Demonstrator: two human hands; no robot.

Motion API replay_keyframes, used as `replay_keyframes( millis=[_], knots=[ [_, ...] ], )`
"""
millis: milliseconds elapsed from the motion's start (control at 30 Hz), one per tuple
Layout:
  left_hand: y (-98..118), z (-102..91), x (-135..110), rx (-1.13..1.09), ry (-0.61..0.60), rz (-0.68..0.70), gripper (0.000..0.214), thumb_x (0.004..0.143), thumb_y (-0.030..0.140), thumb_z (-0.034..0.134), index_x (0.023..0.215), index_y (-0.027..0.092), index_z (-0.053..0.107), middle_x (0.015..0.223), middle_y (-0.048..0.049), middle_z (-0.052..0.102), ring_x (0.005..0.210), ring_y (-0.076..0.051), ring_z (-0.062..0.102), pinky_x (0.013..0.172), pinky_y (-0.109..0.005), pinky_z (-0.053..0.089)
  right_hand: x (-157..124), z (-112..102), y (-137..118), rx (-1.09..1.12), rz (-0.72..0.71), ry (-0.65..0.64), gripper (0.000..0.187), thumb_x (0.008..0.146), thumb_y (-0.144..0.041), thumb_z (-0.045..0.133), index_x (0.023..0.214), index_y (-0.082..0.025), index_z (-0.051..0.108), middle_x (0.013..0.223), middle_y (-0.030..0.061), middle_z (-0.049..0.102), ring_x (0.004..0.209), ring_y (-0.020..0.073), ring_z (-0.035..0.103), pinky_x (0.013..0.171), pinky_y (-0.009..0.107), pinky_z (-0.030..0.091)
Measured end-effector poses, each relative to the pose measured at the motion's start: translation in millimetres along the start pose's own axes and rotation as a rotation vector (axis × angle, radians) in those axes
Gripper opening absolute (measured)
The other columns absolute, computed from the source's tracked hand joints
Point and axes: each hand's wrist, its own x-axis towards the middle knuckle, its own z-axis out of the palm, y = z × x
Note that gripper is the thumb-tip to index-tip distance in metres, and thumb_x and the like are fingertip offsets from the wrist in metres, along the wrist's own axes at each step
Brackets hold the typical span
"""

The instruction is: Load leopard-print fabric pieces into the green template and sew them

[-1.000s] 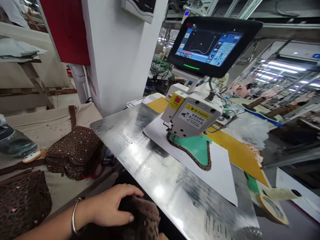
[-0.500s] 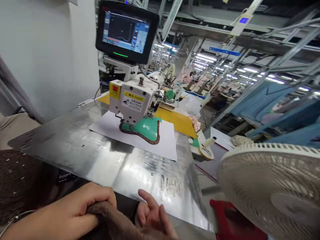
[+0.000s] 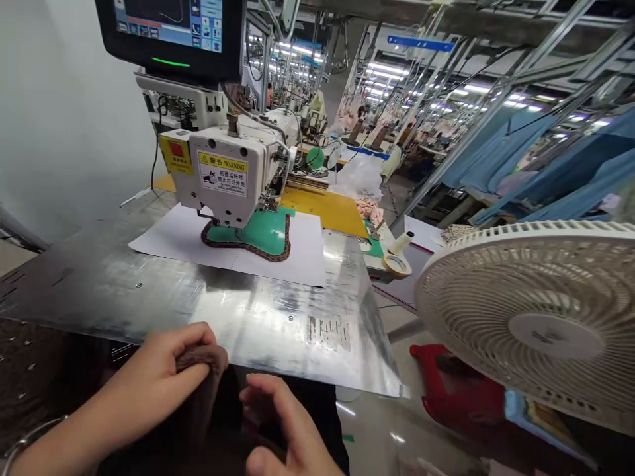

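Note:
My left hand (image 3: 171, 370) is closed round a fold of brown fabric (image 3: 201, 377) at the front edge of the metal table (image 3: 238, 324). The fabric hangs down from the grip into shadow. My right hand (image 3: 288, 423) is apart from the cloth, thumb and fingers spread with nothing between them. Beyond the hands stands a white sewing machine (image 3: 228, 172) with a yellow warning label. Beneath its head lies a green template (image 3: 270, 231) edged with a dark brown patterned strip, on a white sheet (image 3: 307, 258).
A display screen (image 3: 169, 39) is mounted above the machine. At the right, a large fan (image 3: 536, 324) stands close to the table, with a red stool (image 3: 461, 383) below it. A tape roll (image 3: 397, 264) and a thread cone (image 3: 401, 243) sit past the table's right edge.
The view has shifted, so the machine now appears further left and higher. My right hand has come away from the brown fabric; my left hand still grips it.

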Motion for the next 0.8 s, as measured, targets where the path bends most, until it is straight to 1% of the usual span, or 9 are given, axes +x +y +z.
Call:
replay_keyframes(
  millis=[100,167,267,333,433,533,633,733,800],
  knots=[
    [0,7.9,-5,0.226,0.003,0.127,0.008,0.074,0.021,0.05,0.073,0.021,0.058,0.064,0.0037,0.061,0.063,-0.015,0.056,0.058,-0.022,0.039,13,23,2,-0.177,-0.061,0.02,0.065,0.072,-0.039,0.079,0.13,-0.024,0.054,0.122,0.0096,0.06,0.11,0.0293,0.055,0.097,0.042,0.044],
    [2,6.3,-8,0.263,0.008,0.187,0.009,0.072,0.018,0.051,0.072,0.022,0.059,0.065,0.0046,0.062,0.062,-0.014,0.057,0.057,-0.021,0.039,22,29,-3,-0.344,-0.075,0.068,0.049,0.07,-0.02,0.068,0.118,-0.02,0.058,0.111,0.0084,0.062,0.102,0.0273,0.057,0.089,0.039,0.045],
    [9,-10.6,-11,0.165,-0.011,0.185,0.01,0.075,0.024,0.058,0.076,0.024,0.068,0.069,0.003,0.065,0.066,-0.016,0.061,0.059,-0.019,0.044,24,16,-15,-0.463,0.019,0.1,0.023,0.075,-0.011,0.051,0.093,-0.02,0.062,0.089,0.0022,0.061,0.086,0.0207,0.056,0.076,0.031,0.042],
    [10,-26.0,-10,0.069,-0.05,0.145,0.015,0.078,0.035,0.063,0.075,0.023,0.072,0.073,0.0006,0.064,0.068,-0.017,0.062,0.06,-0.019,0.048,19,-5,-23,-0.343,0.1,0.12,0.007,0.081,-0.019,0.053,0.08,-0.021,0.059,0.075,-0.0014,0.056,0.076,0.0169,0.053,0.067,0.027,0.038],
    [-3,-40.1,-5,-0.049,-0.156,0.107,0.027,0.081,0.045,0.066,0.07,0.021,0.074,0.075,-0.0016,0.058,0.068,-0.016,0.059,0.062,-0.019,0.049,8,-37,-31,-0.051,0.175,0.093,0.023,0.082,-0.04,0.068,0.081,-0.02,0.057,0.074,-0.001,0.059,0.069,0.0148,0.051,0.063,0.025,0.036],
    [-24,-37.9,1,-0.316,-0.125,-0.043,0.032,0.078,0.051,0.073,0.089,0.021,0.078,0.087,-0.0051,0.07,0.085,-0.023,0.066,0.076,-0.026,0.055,1,-57,-34,0.067,0.197,0.055,0.04,0.076,-0.052,0.078,0.082,-0.019,0.056,0.074,-0.0015,0.058,0.067,0.0124,0.048,0.063,0.023,0.036],
    [-36,-29.1,3,-0.571,-0.044,-0.198,0.047,0.07,0.052,0.082,0.104,0.021,0.076,0.103,-0.0077,0.074,0.098,-0.028,0.069,0.086,-0.032,0.057,0,-62,-35,0.073,0.145,0.051,0.041,0.078,-0.056,0.076,0.081,-0.02,0.056,0.072,-0.0032,0.049,0.066,0.0112,0.041,0.061,0.022,0.033],
    [-36,-23.3,2,-0.618,-0.057,-0.184,0.045,0.073,0.054,0.08,0.102,0.019,0.076,0.097,-0.0071,0.076,0.09,-0.026,0.071,0.083,-0.031,0.058,2,-60,-37,0.048,0.129,0.052,0.039,0.08,-0.055,0.074,0.084,-0.021,0.057,0.075,-0.0017,0.05,0.069,0.0132,0.043,0.062,0.024,0.034],
    [-35,-20.6,1,-0.593,-0.025,-0.135,0.046,0.074,0.057,0.078,0.101,0.019,0.077,0.099,-0.0069,0.076,0.095,-0.026,0.07,0.088,-0.03,0.057,4,-57,-37,-0.015,0.158,0.123,0.038,0.078,-0.053,0.075,0.082,-0.021,0.054,0.07,-0.0029,0.048,0.066,0.0131,0.041,0.061,0.025,0.033]
  ],
)
